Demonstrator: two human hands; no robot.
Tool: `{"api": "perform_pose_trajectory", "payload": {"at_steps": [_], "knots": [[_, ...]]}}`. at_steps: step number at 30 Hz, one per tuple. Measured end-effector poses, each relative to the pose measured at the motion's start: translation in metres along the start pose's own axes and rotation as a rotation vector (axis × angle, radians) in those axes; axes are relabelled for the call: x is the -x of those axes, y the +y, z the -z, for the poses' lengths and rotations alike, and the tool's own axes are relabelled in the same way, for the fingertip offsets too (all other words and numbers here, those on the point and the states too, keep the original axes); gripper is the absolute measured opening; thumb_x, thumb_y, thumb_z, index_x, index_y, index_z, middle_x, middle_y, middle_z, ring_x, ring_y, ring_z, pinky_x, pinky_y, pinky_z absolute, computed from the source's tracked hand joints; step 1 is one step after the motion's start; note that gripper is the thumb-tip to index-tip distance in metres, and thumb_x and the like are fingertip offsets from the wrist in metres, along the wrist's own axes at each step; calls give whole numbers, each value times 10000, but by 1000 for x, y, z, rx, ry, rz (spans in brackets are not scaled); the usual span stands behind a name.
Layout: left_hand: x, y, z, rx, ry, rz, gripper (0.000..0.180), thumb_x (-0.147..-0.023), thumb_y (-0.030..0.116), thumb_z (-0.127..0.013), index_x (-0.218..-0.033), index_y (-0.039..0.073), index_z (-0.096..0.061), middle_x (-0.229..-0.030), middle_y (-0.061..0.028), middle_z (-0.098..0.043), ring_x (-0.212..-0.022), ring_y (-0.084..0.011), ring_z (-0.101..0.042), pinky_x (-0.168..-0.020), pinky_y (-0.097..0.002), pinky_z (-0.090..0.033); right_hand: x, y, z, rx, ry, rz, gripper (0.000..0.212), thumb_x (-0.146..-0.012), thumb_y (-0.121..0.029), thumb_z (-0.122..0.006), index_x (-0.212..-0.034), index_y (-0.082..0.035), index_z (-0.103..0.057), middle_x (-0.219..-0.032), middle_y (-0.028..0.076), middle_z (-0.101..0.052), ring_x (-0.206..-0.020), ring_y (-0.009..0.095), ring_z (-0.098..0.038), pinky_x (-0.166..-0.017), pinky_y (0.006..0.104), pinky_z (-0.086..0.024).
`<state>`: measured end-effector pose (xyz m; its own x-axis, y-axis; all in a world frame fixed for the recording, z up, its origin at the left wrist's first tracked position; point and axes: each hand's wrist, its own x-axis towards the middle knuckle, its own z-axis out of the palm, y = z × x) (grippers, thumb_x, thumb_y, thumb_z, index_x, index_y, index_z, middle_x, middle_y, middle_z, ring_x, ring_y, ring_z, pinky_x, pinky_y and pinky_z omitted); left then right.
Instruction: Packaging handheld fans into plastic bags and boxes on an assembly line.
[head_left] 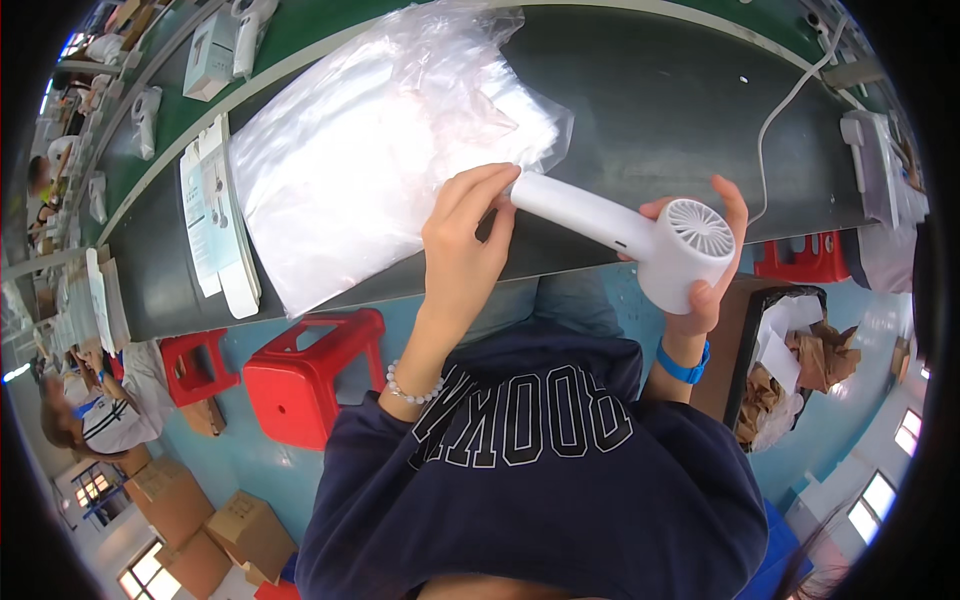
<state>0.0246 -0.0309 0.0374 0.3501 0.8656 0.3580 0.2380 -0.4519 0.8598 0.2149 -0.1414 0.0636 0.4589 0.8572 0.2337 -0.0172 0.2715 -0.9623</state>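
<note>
A white handheld fan (590, 212) is held up over the near edge of the dark workbench, tilted so its handle points to the upper left. My right hand (712, 290) grips the round head, fingers wrapped around it with the grille facing up. With fingertips and thumb, my left hand (468, 235) pinches the end of the handle. Just beyond my left hand lies a pile of clear plastic bags (370, 150), flat on the bench.
Flat printed boxes (212, 215) lie left of the bags. A green conveyor (300, 30) with more fans and a box runs behind. A white cable (765, 140) crosses the bench at right. Red stools (290, 390) and a bin of paper scraps (790, 350) stand below.
</note>
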Motion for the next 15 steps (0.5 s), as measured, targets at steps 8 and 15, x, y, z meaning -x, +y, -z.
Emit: {"api": "perform_pose_trajectory", "payload": {"at_steps": [8,15], "knots": [[-2,9,10,324,-79,98,461,-701,-164,-665,-1133,-6,-634,-1166,-105,-545,-904,-124,-548,-762,-245,-575,-6,-3,-27,44,93,-81,840,-761,-510,-663,-1354,-32,-310,-1036,253,-596,-840,316,-662,-602,387,-595],[-12,27,5,551,-286,33,564,-666,-178,-669,-1201,-19,-586,-1235,-102,-477,-921,-114,-490,-760,-251,-582,-4,-6,-37,-294,-22,-292,671,-900,-523,-452,-1365,-57,-322,-1189,233,-535,-888,292,-632,-629,359,-544]]}}
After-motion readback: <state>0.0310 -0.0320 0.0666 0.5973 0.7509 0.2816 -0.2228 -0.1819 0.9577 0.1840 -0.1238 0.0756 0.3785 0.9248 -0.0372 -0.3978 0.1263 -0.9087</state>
